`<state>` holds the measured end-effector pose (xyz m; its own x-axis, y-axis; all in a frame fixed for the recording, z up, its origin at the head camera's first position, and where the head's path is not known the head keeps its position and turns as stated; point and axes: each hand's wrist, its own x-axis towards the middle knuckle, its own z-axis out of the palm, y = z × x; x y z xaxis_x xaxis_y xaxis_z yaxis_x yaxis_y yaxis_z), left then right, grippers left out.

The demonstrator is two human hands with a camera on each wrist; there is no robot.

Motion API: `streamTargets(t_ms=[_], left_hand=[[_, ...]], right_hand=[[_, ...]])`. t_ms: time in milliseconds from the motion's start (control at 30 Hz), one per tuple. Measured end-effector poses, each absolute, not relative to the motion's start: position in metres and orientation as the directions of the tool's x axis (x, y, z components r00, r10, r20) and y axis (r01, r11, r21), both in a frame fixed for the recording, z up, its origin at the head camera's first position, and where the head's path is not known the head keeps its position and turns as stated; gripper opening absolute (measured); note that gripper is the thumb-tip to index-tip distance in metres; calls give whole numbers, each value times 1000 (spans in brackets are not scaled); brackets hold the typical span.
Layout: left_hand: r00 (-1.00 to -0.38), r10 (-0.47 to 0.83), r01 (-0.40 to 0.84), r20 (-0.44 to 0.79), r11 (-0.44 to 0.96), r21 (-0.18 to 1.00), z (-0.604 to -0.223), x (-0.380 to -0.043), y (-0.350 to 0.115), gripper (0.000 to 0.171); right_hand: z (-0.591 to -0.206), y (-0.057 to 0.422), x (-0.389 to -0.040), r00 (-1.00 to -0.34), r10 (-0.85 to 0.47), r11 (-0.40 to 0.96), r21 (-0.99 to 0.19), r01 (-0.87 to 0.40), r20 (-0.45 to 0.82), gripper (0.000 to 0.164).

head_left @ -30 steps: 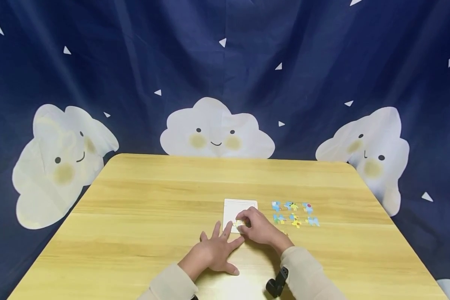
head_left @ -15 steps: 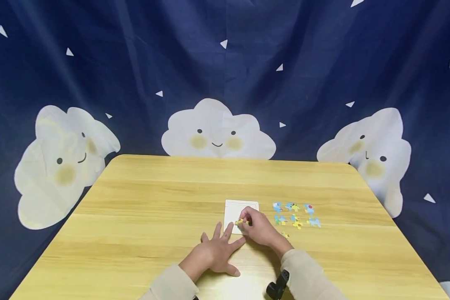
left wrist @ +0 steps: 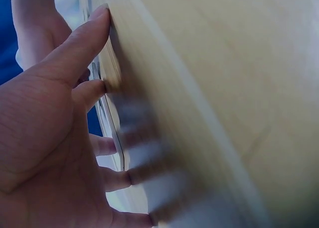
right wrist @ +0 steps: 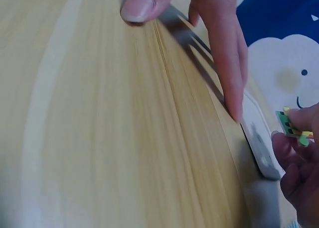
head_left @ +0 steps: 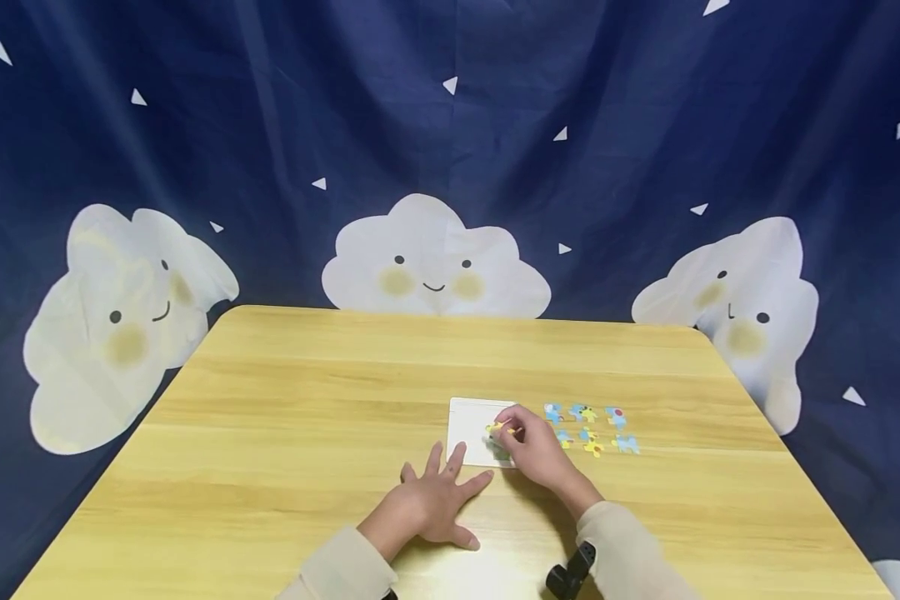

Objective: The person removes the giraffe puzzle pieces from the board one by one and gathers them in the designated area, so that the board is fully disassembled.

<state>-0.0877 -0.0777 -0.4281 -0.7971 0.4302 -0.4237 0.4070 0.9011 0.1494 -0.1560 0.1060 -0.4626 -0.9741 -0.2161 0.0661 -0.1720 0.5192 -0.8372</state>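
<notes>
My right hand point(head_left: 528, 443) pinches a small yellow-green puzzle piece point(head_left: 497, 430) just above the right part of the white puzzle tray point(head_left: 471, 425). In the right wrist view the puzzle piece point(right wrist: 293, 128) sits between my fingertips, lifted off the tray point(right wrist: 261, 151). My left hand point(head_left: 435, 496) lies flat on the wooden table point(head_left: 307, 417), fingers spread, fingertips touching the tray's near edge. The left wrist view shows the spread fingers point(left wrist: 75, 54) pressing the tabletop.
Several loose puzzle pieces point(head_left: 588, 427), blue and yellow, lie in rows to the right of the tray. A dark blue cloth with white clouds point(head_left: 433, 258) hangs behind the table. The table's rounded far corners stand at left and right.
My right hand has lifted the piece from the tray's near-left part and carried it to the right, over the tray's right side. The left hand has stayed flat.
</notes>
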Motion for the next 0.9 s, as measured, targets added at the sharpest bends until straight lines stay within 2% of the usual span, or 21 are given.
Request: streamTargets(t_ms=[300, 567, 900], left_hand=[[-794, 434, 391, -425, 901, 189, -426, -88, -77, 88], [-793, 429, 393, -431, 903, 176, -426, -88, -79, 89], [-792, 435, 394, -428, 900, 184, -425, -87, -78, 89]], right_hand=[[-459, 140, -155, -984, -172, 553, -821, -141, 54, 14], [-454, 170, -147, -990, -137, 585, -803, -111, 37, 22], [-454, 199, -140, -994, -69, 668, -735, -111, 87, 15]])
